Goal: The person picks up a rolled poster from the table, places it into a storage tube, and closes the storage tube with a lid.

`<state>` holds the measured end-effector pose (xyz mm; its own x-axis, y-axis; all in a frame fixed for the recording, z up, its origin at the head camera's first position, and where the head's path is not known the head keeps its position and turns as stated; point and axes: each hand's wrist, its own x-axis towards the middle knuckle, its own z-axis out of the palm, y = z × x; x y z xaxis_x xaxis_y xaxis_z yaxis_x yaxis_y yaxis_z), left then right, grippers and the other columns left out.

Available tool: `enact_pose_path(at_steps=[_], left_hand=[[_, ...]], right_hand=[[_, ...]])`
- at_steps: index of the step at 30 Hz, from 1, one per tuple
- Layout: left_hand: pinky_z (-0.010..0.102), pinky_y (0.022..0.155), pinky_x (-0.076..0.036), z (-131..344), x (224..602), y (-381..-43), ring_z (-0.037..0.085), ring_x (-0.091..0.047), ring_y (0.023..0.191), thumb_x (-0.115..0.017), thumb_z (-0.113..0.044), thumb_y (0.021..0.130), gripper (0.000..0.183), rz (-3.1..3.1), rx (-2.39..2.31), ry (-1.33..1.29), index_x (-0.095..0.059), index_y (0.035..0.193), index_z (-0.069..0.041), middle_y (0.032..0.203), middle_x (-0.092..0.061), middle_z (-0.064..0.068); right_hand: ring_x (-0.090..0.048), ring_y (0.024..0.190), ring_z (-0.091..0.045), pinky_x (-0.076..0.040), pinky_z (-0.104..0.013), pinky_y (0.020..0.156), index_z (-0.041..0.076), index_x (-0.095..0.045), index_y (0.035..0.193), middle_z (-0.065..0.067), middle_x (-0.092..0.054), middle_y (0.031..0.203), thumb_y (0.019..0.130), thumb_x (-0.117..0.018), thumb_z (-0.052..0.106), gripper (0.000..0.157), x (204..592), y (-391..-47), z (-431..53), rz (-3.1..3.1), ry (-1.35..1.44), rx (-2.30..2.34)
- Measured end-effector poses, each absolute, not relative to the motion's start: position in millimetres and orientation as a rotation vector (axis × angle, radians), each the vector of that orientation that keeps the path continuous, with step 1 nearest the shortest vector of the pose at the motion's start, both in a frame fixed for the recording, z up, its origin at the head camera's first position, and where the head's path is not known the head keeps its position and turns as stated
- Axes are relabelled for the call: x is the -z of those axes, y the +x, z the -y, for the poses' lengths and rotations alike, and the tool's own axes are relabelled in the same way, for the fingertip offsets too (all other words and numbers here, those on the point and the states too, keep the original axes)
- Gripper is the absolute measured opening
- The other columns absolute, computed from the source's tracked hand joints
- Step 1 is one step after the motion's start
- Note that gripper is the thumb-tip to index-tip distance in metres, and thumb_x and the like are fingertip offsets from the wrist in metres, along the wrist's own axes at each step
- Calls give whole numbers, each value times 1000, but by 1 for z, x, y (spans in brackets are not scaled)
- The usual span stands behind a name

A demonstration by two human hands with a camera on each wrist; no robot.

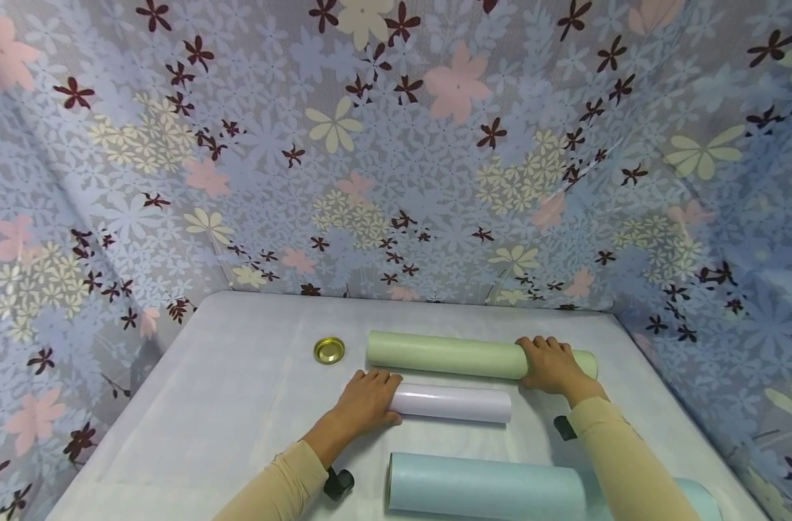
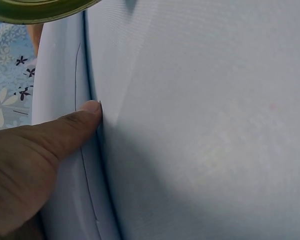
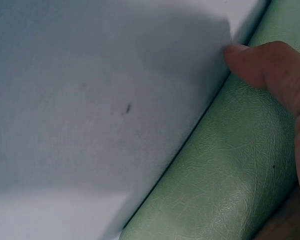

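Observation:
My left hand [image 1: 368, 399] grips a glossy white roll [image 1: 457, 403] near its left end. In the left wrist view the thumb [image 2: 65, 132] lies across the white roll [image 2: 60, 85], its tip at the lower edge by the table. Farther back, my right hand [image 1: 552, 365] curls over a pale green roll [image 1: 444, 354] close to its right end. The right wrist view shows that thumb [image 3: 262, 65] against the textured green surface [image 3: 225, 155]. Both rolls lie on the table, side by side and apart. The fingers' far sides are hidden.
A light blue roll [image 1: 487, 485] lies nearest me, partly under my right forearm. Left of the green roll sits a small round gold lid [image 1: 329, 350]. The white-covered table [image 1: 239, 391] meets a floral curtain [image 1: 396, 181] at its back and sides.

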<state>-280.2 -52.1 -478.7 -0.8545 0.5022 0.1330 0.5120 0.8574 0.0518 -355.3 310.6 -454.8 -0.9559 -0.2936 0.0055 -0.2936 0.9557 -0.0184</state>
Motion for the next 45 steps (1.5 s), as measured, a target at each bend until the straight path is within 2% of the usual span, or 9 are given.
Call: enact_pose_path(at_steps=[13, 26, 45], left_hand=[[41, 88, -45, 60, 480, -273, 20, -58, 105, -74, -47, 74, 55, 2854, 122, -806, -55, 115, -15, 108, -63, 3], [36, 81, -43, 74, 474, -264, 19, -57, 95, -76, -45, 73, 55, 2813, 169, -773, -55, 114, -16, 104, -63, 1], [35, 79, -44, 88, 452, -257, 19, -57, 91, -76, -43, 74, 51, 2729, 106, -766, -56, 112, -15, 102, -63, 2]], right_hand=[[-49, 108, -43, -35, -63, 88, 11, -48, 128, -21, -56, 118, 66, -81, 35, 75, 459, -354, -312, 3130, 452, -31], [-49, 105, -43, -34, -62, 85, 11, -49, 127, -21, -57, 116, 64, -82, 36, 75, 451, -342, -314, 3122, 457, -72], [-50, 103, -42, -35, -62, 84, 11, -51, 125, -20, -58, 114, 62, -80, 32, 72, 437, -337, -318, 3061, 472, -32]])
